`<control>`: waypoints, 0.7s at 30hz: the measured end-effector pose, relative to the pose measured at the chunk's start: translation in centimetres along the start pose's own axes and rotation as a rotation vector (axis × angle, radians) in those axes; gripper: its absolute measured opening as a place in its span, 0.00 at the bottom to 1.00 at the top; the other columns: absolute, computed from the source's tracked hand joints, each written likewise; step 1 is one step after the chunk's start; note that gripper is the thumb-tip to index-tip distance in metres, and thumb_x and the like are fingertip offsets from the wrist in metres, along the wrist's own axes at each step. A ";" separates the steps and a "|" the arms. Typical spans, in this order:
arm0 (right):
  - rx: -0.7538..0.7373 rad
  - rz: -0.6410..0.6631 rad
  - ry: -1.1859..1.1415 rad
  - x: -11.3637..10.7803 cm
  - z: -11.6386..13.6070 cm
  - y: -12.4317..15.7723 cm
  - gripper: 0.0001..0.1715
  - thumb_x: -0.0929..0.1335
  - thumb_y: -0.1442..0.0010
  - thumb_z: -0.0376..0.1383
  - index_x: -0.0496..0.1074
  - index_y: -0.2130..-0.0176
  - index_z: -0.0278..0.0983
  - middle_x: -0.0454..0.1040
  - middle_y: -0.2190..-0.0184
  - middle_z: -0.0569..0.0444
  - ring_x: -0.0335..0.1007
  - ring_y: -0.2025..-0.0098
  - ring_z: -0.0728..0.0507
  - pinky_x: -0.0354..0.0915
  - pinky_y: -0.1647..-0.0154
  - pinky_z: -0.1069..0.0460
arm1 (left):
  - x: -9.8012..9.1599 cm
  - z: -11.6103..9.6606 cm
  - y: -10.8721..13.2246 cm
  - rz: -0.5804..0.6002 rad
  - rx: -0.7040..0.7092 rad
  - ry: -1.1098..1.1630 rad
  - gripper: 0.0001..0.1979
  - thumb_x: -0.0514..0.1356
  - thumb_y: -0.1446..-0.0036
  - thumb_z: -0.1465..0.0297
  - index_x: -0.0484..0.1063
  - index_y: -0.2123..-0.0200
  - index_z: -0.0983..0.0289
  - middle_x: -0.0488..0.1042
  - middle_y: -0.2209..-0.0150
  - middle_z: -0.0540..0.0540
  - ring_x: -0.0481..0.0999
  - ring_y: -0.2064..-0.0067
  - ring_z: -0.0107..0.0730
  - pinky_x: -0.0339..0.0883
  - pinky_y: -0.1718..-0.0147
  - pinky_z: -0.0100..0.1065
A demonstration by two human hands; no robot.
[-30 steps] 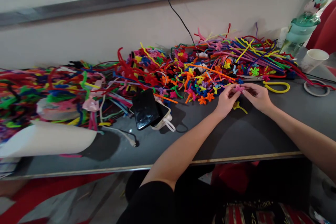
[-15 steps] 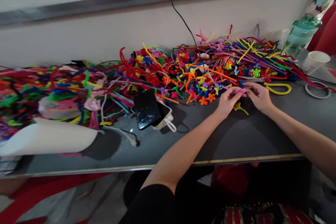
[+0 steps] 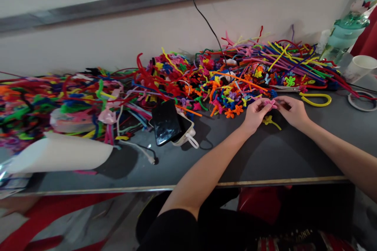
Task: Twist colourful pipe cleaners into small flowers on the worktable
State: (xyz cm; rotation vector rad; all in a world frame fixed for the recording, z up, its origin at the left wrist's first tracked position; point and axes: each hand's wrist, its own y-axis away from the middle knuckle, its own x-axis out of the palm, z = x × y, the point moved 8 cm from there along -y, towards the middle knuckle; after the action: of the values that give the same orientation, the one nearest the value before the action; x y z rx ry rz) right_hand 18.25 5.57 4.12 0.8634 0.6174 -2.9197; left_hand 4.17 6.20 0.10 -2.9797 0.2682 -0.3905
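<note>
My left hand (image 3: 255,114) and my right hand (image 3: 291,110) meet over the grey table (image 3: 265,157), both pinching a small pink pipe-cleaner flower (image 3: 270,103) between their fingertips. Just below it on the table lies a yellow pipe-cleaner flower (image 3: 269,120) with a short stem. Right behind my hands is a heap of small pipe-cleaner flowers (image 3: 226,98) in several colours, and behind that a pile of straight pipe cleaners (image 3: 282,60).
A black phone (image 3: 165,122) leans on a white power bank (image 3: 185,131) with a cable. A white roll (image 3: 59,157) lies at the left among more pipe cleaners (image 3: 59,98). A yellow loop (image 3: 315,100), tape ring (image 3: 362,101), paper cup (image 3: 359,66) and green bottle (image 3: 343,37) stand at right.
The view has shifted slightly. My hands stay together on the pink flower, with the fingers working it a little.
</note>
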 end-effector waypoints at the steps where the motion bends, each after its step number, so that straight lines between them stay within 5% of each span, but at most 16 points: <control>1: -0.010 -0.014 -0.023 -0.1 0.2 0.1 0.18 0.68 0.42 0.42 0.79 0.56 0.37 0.74 0.75 0.54 0.63 0.76 0.48 0.61 0.71 0.51 | 0.1 -0.1 0.0 0.009 0.002 0.000 0.17 0.68 0.49 0.56 0.73 0.65 0.64 0.78 0.66 0.53 0.78 0.64 0.30 0.71 0.59 0.35; 4: -0.048 -0.041 -0.084 -0.4 0.7 0.3 0.19 0.67 0.40 0.41 0.77 0.51 0.38 0.76 0.71 0.53 0.66 0.74 0.48 0.63 0.70 0.51 | 0.1 -0.2 0.1 0.017 0.008 -0.027 0.15 0.68 0.47 0.57 0.74 0.66 0.64 0.78 0.66 0.53 0.78 0.65 0.30 0.71 0.60 0.35; 12: -0.060 -0.081 -0.138 -0.5 0.9 0.7 0.14 0.71 0.42 0.43 0.81 0.63 0.35 0.71 0.79 0.56 0.58 0.78 0.52 0.56 0.76 0.54 | -0.3 -1.1 0.2 -0.019 0.138 -0.184 0.15 0.67 0.47 0.57 0.75 0.65 0.64 0.76 0.67 0.52 0.74 0.66 0.28 0.69 0.64 0.31; 21: 0.320 0.286 -0.608 1.8 -2.4 -0.5 0.22 0.76 0.51 0.49 0.80 0.65 0.34 0.65 0.83 0.60 0.49 0.82 0.55 0.47 0.83 0.56 | 0.2 -0.7 -0.4 0.082 0.086 -0.164 0.11 0.65 0.46 0.62 0.72 0.66 0.64 0.77 0.70 0.52 0.78 0.67 0.29 0.70 0.67 0.31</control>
State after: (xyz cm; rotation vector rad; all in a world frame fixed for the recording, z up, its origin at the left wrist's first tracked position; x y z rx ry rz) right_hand 17.86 7.07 1.51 0.0295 -0.0169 -2.8132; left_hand 4.26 6.48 0.84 -2.8836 0.3448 -0.1441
